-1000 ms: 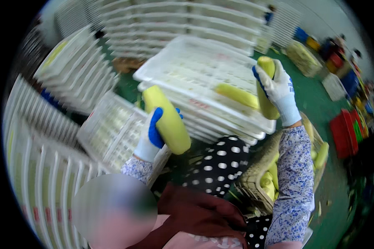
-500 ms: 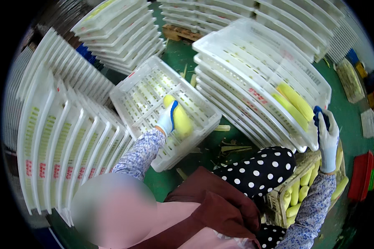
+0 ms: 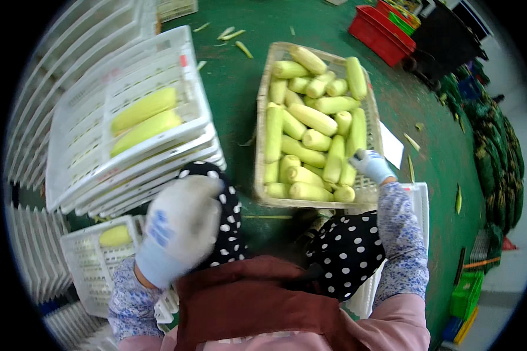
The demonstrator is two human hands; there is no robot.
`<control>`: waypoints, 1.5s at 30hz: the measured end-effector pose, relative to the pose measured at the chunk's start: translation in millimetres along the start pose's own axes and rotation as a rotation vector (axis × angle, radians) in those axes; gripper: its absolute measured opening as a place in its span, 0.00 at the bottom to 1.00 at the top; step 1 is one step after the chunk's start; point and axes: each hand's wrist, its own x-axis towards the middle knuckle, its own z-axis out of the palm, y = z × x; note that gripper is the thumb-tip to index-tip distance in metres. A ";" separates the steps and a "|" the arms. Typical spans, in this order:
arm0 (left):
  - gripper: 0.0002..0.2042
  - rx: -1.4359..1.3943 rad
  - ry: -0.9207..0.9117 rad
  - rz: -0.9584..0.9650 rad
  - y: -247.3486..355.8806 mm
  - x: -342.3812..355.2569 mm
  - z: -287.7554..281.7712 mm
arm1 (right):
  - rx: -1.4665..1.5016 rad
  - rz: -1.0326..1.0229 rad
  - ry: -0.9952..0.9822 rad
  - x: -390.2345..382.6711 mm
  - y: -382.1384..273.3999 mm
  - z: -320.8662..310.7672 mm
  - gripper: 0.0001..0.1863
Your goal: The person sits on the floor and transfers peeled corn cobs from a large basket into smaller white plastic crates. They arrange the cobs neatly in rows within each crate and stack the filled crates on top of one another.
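A shallow woven basket (image 3: 262, 146) on the green floor (image 3: 234, 88) is heaped with pale yellow peeled corn cobs (image 3: 310, 120). The gloved right hand (image 3: 372, 165) reaches into its near right corner, fingers curled among cobs; whether they grip one, I cannot tell. The gloved left hand (image 3: 178, 228), blurred, hangs empty, fingers loosely open, above the lap. A stacked white slatted plastic crate (image 3: 70, 152) holds two cobs.

One view only: head cam, worn, looking steeply down over the person's lap at a green floor (image 3: 234, 111). Fisheye, so edges bend and the corners go black. Nearest the lens is the left hand (image 3: 178, 225), blurred. Mid-frame sits the corn basket (image 3: 262, 146), white trays (image 3: 88, 146) at left. Red crate (image 3: 386, 35) far, top right. No 2nd view, nothing shared.
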 end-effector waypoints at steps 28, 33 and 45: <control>0.23 0.506 -0.402 0.176 27.9 87.7 75.8 | 0.997 -0.325 0.110 7.2 -134.9 -18.2 0.53; 0.46 -0.812 0.021 -0.155 -5.5 56.7 100.5 | 0.937 -0.690 0.225 -59.4 -170.7 -65.4 0.45; 0.19 -1.380 1.234 -1.007 -113.4 -216.5 -9.8 | 0.937 -0.740 -0.053 -96.7 -223.7 -79.5 0.14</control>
